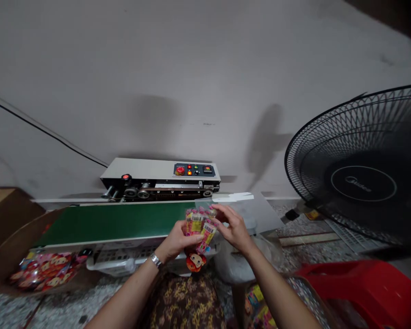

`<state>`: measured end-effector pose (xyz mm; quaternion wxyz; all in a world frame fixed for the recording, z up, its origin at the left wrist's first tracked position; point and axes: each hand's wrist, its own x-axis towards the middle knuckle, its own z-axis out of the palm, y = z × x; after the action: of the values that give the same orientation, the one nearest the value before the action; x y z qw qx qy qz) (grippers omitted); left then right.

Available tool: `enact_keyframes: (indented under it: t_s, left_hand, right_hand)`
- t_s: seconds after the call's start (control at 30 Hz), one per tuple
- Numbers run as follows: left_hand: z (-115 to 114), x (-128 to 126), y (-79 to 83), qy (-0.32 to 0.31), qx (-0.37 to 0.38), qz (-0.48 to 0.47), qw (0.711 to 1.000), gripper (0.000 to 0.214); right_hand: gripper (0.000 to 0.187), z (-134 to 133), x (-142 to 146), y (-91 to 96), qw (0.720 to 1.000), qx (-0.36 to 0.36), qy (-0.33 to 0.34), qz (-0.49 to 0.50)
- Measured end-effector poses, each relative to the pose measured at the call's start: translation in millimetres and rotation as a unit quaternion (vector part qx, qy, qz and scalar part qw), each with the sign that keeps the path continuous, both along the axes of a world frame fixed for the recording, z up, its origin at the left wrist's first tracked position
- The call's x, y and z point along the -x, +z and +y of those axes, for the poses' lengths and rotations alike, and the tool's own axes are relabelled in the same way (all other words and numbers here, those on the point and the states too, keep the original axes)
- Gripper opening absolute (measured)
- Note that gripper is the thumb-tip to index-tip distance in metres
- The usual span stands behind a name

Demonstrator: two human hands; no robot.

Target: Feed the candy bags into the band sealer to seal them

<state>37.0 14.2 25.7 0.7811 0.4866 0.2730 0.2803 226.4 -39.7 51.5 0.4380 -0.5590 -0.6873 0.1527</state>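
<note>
Presently, head view, the only one. From where I stand, the left hand point(178, 242) grips a small fan of printed packets point(207, 233), thumb laid across the front, fingers apparently behind; that clamp probably keeps the fan from sliding apart. The packets are held upright in front of the body, just over the near edge of the green belt point(123, 221), barcodes facing the person, likely so the set can be checked by eye. A red-haired cartoon figure point(195, 262) hangs below them.

Right hand point(234, 228): thumb and forefinger bent at the upper right edge of the fan; pinching or merely touching, I cannot tell.

Behind the belt, against the wall: a machine point(157, 167) with lit buttons, its controls facing the person, presumably for easy reach. At the belt's left end, lower down, a carton point(0, 244) contains more packets, perhaps placed there to catch what comes off.
</note>
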Motion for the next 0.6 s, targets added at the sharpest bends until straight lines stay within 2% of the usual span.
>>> enact_keyframes:
  t_s: [0.17,0.23,0.33,0.4,0.43,0.53,0.6]
  left_hand:
    - [-4.2,-0.2,-1.0,-0.016,-0.002,-0.015,1.0,0.028]
    - [-6.9,-0.9,-1.7,-0.011,0.005,-0.025,1.0,0.029]
    - [-10.1,-1.3,-2.4,0.015,0.026,-0.05,0.998,0.034]
    - [-10.7,-1.6,-2.3,0.028,0.044,-0.068,0.996,0.035]
    - [-10.6,-1.8,-2.4,0.034,0.052,-0.076,0.995,0.035]
    - [-9.0,-3.1,-4.3,0.049,0.074,-0.086,0.992,0.033]
    - [-7.9,-3.2,-8.0,0.073,0.084,-0.083,0.99,0.031]
  right_hand:
    - [0.027,0.8,4.0,-3.6,0.999,-0.039,0.003,-0.011]
    - [0.026,1.0,3.7,-6.5,0.999,-0.027,0.002,0.017]
    - [0.041,0.5,7.3,-16.3,0.989,0.01,-0.039,0.145]
    - [0.057,-0.9,14.9,-27.8,0.966,0.034,-0.055,0.25]
    - [0.058,-1.8,20.0,-34.7,0.955,0.047,-0.051,0.289]
    - [0.039,-2.0,32.1,-55.4,0.934,0.081,-0.039,0.345]
    - [0.031,2.9,29.6,-67.7,0.929,0.087,-0.066,0.354]
